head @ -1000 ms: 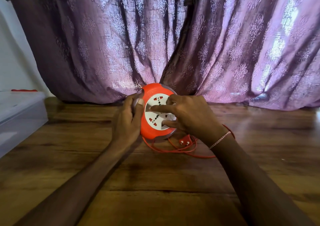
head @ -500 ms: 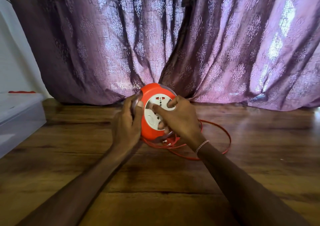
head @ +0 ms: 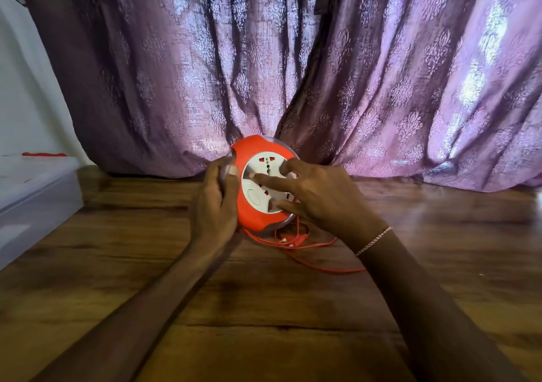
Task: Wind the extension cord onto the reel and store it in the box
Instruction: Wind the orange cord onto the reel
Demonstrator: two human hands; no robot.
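An orange reel (head: 252, 153) with a white socket face stands on edge on the wooden floor, facing me. My left hand (head: 215, 202) grips its left rim. The fingers of my right hand (head: 316, 197) are spread across the white socket disc, pressing on it. Loose orange cord (head: 319, 266) with its plug (head: 289, 241) lies in a few loops on the floor below and right of the reel. A clear plastic box (head: 35, 202) sits at the left edge.
A purple patterned curtain (head: 293, 73) hangs right behind the reel and reaches the floor. Wooden floor (head: 264, 323) stretches toward me. A white wall (head: 26, 88) is at the far left, behind the box.
My right hand has turned on the white disc, its fingers shifting around the face. The loop of cord on the right has shrunk and the plug has come closer to the reel.
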